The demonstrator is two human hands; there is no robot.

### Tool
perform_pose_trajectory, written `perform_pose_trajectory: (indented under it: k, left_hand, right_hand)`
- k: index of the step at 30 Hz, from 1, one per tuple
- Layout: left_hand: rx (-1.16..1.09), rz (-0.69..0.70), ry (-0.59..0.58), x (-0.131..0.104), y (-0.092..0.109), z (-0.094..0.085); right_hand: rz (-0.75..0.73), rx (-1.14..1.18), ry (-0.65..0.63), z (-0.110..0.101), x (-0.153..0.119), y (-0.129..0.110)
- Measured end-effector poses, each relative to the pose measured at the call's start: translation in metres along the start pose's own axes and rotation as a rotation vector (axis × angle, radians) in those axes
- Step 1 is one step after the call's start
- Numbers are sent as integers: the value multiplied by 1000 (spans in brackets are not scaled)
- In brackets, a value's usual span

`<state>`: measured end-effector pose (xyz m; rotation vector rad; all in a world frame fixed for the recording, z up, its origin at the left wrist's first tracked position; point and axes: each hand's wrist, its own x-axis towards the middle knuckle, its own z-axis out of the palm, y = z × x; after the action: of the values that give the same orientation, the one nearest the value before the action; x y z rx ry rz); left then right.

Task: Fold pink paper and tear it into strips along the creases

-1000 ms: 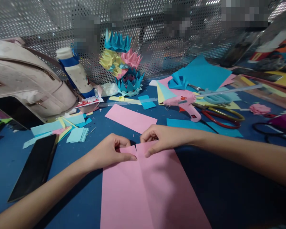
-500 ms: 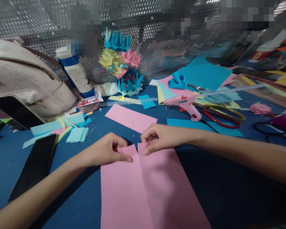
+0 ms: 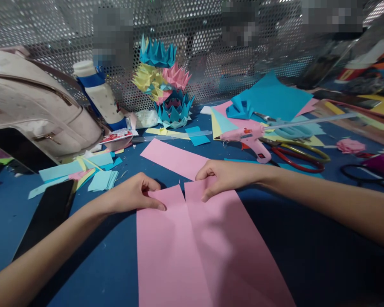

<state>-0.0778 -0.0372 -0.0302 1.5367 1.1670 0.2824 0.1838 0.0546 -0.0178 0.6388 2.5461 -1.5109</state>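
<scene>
A large pink sheet of paper [image 3: 176, 247] reaches from the front of the view toward the middle of the table. At its far edge a short slit parts the paper, and a crease runs on from it toward me. My left hand [image 3: 136, 194] pinches the far edge left of the slit, thumb on top. My right hand [image 3: 222, 179] pinches it on the other side in the same way. Just beyond my hands lies a pink paper strip [image 3: 176, 157].
A pink glue gun [image 3: 249, 138] and scissors [image 3: 302, 157] lie beyond my right hand. Folded paper flowers [image 3: 173, 106] stand at the back beside a bottle [image 3: 99, 96]. On the left are a black phone [image 3: 48, 213], paper scraps [image 3: 102, 180] and a pale backpack [image 3: 35, 94].
My hands have moved apart, the left one leftward and the right one slightly rightward, both still pinching the pink paper. The gap at the far edge looks slightly wider.
</scene>
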Motion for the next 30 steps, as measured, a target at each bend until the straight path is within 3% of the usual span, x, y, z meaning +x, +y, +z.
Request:
perform_pose_trajectory:
  k: [5, 9, 13, 18, 24, 27, 30]
  left_hand:
    - [7, -17, 16, 1, -1, 0]
    - [29, -32, 97, 0, -5, -8]
    - [-26, -102, 229, -4, -10, -22]
    - [-334, -121, 470, -4, -16, -35]
    - [-670, -62, 598, -3, -19, -36]
    - [-641, -101, 612, -8, -22, -28]
    - [-551, -46, 672, -14, -25, -17]
  right_hand:
    - [-18, -18, 35, 0, 0, 6]
    - [-9, 57, 60, -4, 0, 10]
    - [74, 424, 168, -7, 1, 16]
    - [81, 775, 395, 1, 8, 18]
    - [2, 693, 698, 18, 14, 13]
    - [-37, 631, 746, 21, 14, 14]
    - [-65, 624, 733, 22, 14, 16]
